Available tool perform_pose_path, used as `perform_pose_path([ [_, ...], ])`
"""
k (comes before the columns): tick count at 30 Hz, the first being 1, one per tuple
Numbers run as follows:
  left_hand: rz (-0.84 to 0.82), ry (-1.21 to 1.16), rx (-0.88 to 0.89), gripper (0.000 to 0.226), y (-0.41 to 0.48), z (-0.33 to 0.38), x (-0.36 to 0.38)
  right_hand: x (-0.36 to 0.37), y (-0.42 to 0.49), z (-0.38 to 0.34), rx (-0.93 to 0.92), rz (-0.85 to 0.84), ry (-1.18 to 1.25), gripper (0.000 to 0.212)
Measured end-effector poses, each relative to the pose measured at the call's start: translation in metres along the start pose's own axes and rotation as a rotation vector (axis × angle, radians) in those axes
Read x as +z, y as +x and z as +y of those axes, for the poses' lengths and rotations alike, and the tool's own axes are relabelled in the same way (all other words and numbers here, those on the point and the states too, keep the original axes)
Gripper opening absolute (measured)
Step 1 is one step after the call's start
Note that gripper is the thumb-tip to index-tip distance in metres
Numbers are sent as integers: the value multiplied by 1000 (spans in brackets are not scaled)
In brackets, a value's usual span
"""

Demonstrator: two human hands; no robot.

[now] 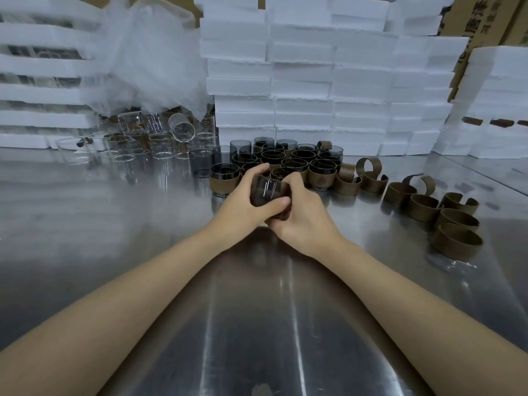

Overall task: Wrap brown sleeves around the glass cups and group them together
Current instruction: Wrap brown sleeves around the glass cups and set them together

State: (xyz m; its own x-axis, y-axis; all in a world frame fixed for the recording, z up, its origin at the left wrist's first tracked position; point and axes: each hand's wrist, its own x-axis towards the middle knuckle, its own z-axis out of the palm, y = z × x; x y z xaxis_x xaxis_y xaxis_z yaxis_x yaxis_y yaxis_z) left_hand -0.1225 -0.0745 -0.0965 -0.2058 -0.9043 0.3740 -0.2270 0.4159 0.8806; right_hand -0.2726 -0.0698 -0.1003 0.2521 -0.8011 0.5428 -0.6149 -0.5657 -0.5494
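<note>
A dark glass cup (268, 189) is held between both hands over the steel table, tilted toward me. My left hand (245, 201) grips its left side, thumb across the front. From the right and below, my right hand (303, 215) closes around the same cup. Whether a brown sleeve is on this cup is hidden by the fingers. Just behind stands a tight group of sleeved cups (285, 164). Loose brown sleeves (454, 224) lie curled at the right. Bare clear cups (160, 147) stand at the back left.
White foam boxes (328, 81) are stacked along the back and at the far right. Crumpled clear plastic wrap (148, 58) hangs above the clear cups. Foam trays (37, 90) pile up at the left. The shiny steel table (271, 310) stretches toward me.
</note>
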Motion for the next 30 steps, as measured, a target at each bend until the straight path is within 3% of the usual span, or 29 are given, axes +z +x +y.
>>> perform_pose_path([
  [4,-202,-452,-169,58,0,1,5,-2,0,3,23,31,100,56],
  [8,-320,-605,-200,41,2,1,4,-2,-1,1,46,41,245,59],
  [10,-337,-612,-209,45,2,1,3,0,-2,-3,43,5,299,57],
  [14,-330,-599,-230,39,0,0,5,0,-1,-5,67,-48,428,75],
  [18,-323,-547,-225,46,-1,3,8,-2,2,-2,111,-36,291,78],
  [23,-277,-507,-225,56,-1,1,11,-4,5,-4,61,147,145,54],
  [26,-197,-515,-231,55,-1,3,12,-10,6,1,153,260,82,41],
  [30,14,-338,-220,36,2,0,16,-6,6,-14,260,259,395,39],
])
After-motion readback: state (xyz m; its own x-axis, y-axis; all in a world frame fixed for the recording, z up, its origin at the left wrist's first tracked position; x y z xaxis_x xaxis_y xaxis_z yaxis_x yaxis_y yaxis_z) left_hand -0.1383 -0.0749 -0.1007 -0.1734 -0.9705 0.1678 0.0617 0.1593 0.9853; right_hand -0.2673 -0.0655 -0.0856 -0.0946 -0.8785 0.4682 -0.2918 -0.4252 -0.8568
